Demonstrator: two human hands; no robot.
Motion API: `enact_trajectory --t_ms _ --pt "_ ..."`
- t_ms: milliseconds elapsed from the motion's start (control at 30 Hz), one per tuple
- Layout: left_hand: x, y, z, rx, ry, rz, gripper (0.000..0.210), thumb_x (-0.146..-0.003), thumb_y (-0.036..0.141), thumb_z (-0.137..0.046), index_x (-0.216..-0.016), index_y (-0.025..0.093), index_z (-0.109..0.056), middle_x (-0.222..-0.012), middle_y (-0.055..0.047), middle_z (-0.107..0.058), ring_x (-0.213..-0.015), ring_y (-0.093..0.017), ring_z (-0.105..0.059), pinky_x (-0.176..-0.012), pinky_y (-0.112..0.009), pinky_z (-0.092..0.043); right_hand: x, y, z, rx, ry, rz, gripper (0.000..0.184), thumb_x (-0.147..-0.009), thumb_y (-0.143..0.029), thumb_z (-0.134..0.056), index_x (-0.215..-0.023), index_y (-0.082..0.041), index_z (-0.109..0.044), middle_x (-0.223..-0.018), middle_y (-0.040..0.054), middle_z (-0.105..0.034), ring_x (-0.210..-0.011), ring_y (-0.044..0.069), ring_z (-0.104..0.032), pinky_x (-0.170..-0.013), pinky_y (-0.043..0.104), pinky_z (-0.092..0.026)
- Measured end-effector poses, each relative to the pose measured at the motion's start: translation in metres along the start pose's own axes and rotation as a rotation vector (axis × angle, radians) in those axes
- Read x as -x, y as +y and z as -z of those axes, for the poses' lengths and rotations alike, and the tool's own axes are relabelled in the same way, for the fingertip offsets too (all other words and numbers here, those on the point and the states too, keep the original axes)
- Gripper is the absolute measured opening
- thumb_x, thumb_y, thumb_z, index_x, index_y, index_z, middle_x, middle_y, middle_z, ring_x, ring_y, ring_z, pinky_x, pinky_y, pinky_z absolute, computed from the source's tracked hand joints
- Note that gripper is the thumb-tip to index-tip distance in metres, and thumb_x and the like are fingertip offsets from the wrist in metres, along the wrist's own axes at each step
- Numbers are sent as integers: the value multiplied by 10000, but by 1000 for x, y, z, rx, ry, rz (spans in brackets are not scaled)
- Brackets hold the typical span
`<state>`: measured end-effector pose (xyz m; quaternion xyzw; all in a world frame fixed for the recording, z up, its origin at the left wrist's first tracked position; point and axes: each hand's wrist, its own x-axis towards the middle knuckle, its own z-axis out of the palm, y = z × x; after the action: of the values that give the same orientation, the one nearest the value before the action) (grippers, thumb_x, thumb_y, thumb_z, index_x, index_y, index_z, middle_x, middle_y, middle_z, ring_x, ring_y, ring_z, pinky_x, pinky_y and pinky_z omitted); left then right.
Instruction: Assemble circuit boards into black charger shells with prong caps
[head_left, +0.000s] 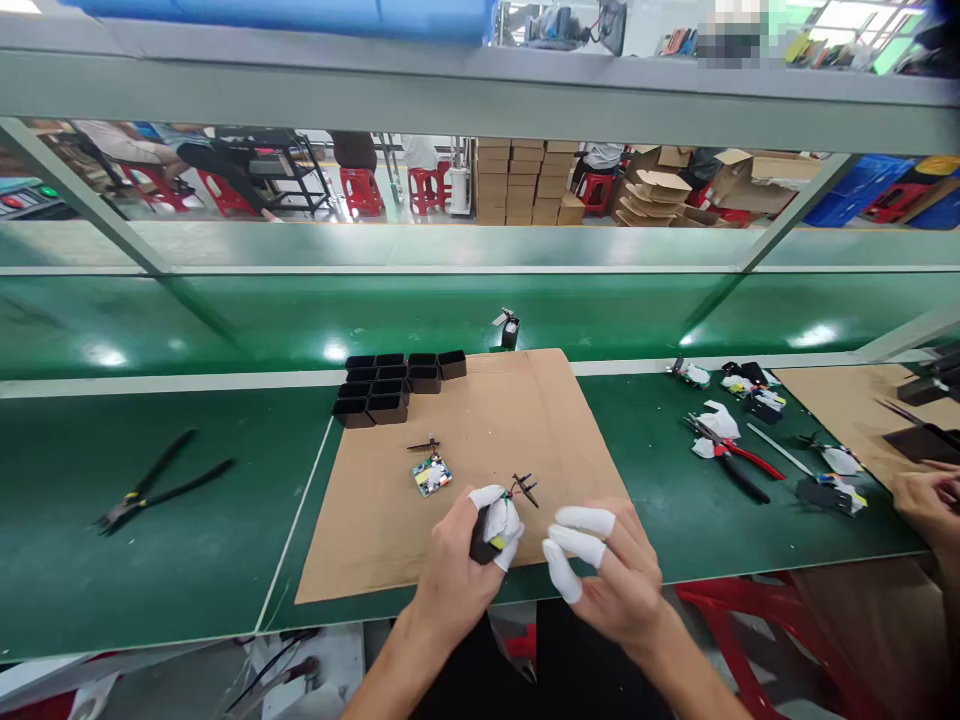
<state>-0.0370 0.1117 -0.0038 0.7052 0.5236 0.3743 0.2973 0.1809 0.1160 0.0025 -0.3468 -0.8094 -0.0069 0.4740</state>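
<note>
My left hand (465, 540), with white finger cots on its tips, is closed round a black plastic case (481, 540). White material (502, 521) bulges from the case, with a bit of yellow beside it. Thin wires lead from it to a small dark plug piece (525, 488) with prongs. My right hand (600, 560) hovers just to the right, its capped fingers apart and nothing visible between them. On the brown cardboard sheet (517, 420) ahead lies a small circuit board (432, 475), joined to another dark plug piece (424, 443).
Several black open boxes (388, 408) stand in rows at the cardboard's back left. Long-handled pliers (157, 485) lie left. Red-and-black pliers (731, 460) and loose assemblies lie right, near a co-worker's hand (930, 500). One assembly (510, 330) stands at the back. A shelf beam (480, 100) crosses above.
</note>
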Motion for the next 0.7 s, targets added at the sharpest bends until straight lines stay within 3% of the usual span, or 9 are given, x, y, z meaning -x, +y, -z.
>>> enact_trajectory --t_ms 67,133,200,267,367,433,500,600,700 --pt "7 2 -11 19 133 -53 297 -1013 219 -643 -1305 230 -588 -994 -31 -673 -807 -183 -674 -737 -304 -582 16 -17 -8 -163 41 -346 174 -946 -135 -758 -1072 -253 -736 -944 43 -772 -836 221 -728 -752 355 -577" --pt "12 6 -20 29 241 -156 425 -959 146 -667 -1366 239 -586 -1005 -43 -680 -814 -191 -695 -702 -291 -587 26 -31 -16 -354 9 -632 336 -946 -302 -818 -1265 -251 -725 -1153 97 -791 -1031 273 -763 -886 397 -629" --pt "17 12 -27 31 304 -250 550 -897 83 -672 -1417 241 -588 -1013 -59 -696 -829 -209 -720 -668 -286 -590 27 -40 -21 -562 -9 -788 605 -909 -474 -869 -1435 -247 -674 -1374 148 -747 -1267 338 -722 -1068 470 -609" --pt "22 17 -31 54 322 -266 600 -881 84 -683 -1449 250 -582 -1042 -73 -724 -851 -227 -748 -680 -304 -614 21 -42 -20 -764 -12 -829 665 -853 -543 -919 -1416 -260 -705 -1409 149 -737 -1320 361 -701 -1110 483 -595" --pt "31 20 -36 176 337 -118 700 -884 160 -773 -1520 278 -507 -1150 -95 -762 -942 -254 -790 -802 -368 -667 9 -40 -10 -950 22 -811 634 -754 -490 -1008 -1298 -279 -763 -1304 131 -770 -1211 351 -743 -1014 444 -646" --pt "36 22 -38 317 284 -20 800 -857 216 -846 -1548 301 -451 -1203 -95 -763 -1015 -260 -796 -881 -387 -673 3 -40 0 -995 89 -796 671 -733 -484 -1017 -1309 -267 -749 -1239 141 -778 -1149 356 -762 -961 442 -671" --pt "36 27 -37 471 210 -13 835 -829 237 -886 -1536 326 -450 -1213 -74 -748 -1042 -240 -787 -914 -358 -667 0 -43 8 -1014 161 -789 699 -762 -523 -981 -1349 -247 -720 -1189 158 -777 -1073 359 -782 -922 464 -690" --pt "30 39 -32 658 226 -78 720 -827 216 -893 -1440 338 -534 -1149 -27 -704 -990 -184 -768 -909 -285 -652 -3 -50 17 -1042 188 -781 739 -781 -536 -965 -1404 -252 -686 -1160 168 -777 -993 366 -805 -864 493 -713" --pt "24 51 -26 721 279 -79 596 -829 200 -906 -1332 319 -610 -1090 -11 -676 -946 -156 -739 -880 -239 -627 -7 -57 23 -1072 135 -767 743 -788 -491 -976 -1429 -267 -673 -1175 167 -780 -1010 379 -814 -844 494 -725"
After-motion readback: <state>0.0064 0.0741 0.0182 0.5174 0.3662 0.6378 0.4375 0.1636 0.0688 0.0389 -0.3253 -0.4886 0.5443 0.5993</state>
